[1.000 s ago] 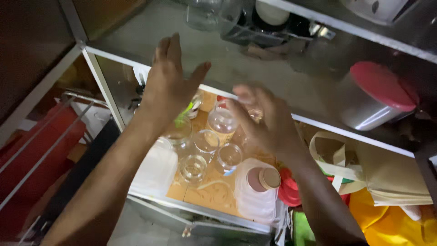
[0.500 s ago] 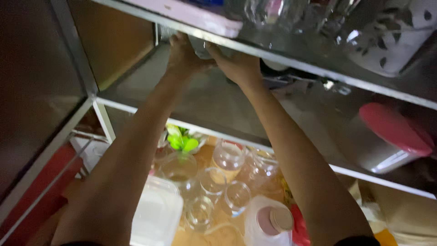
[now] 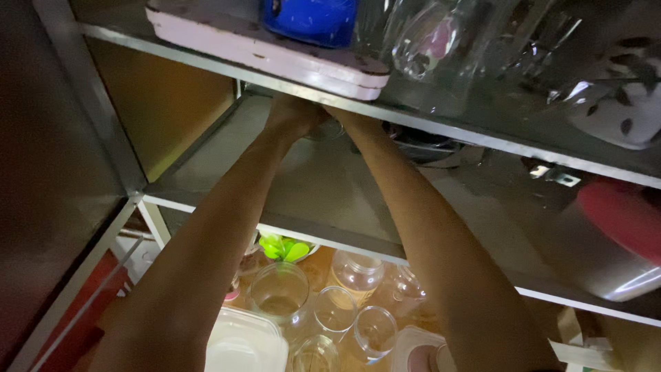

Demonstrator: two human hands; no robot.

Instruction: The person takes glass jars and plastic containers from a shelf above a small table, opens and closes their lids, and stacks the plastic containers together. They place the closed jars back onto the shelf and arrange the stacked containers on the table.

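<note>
Since a moment ago both arms have pushed deeper into the middle shelf (image 3: pixel 227 155), and the view has tipped up to show the rack above. The left hand (image 3: pixel 292 116) and right hand (image 3: pixel 342 117) meet on a clear glass jar (image 3: pixel 323 128) at the back, mostly hidden under the shelf edge. It looks smooth, breakable and likely slippery, best gripped around its sides. Whether the fingers are closed on it I cannot tell. Empty glasses (image 3: pixel 335 308) stand below.
</note>
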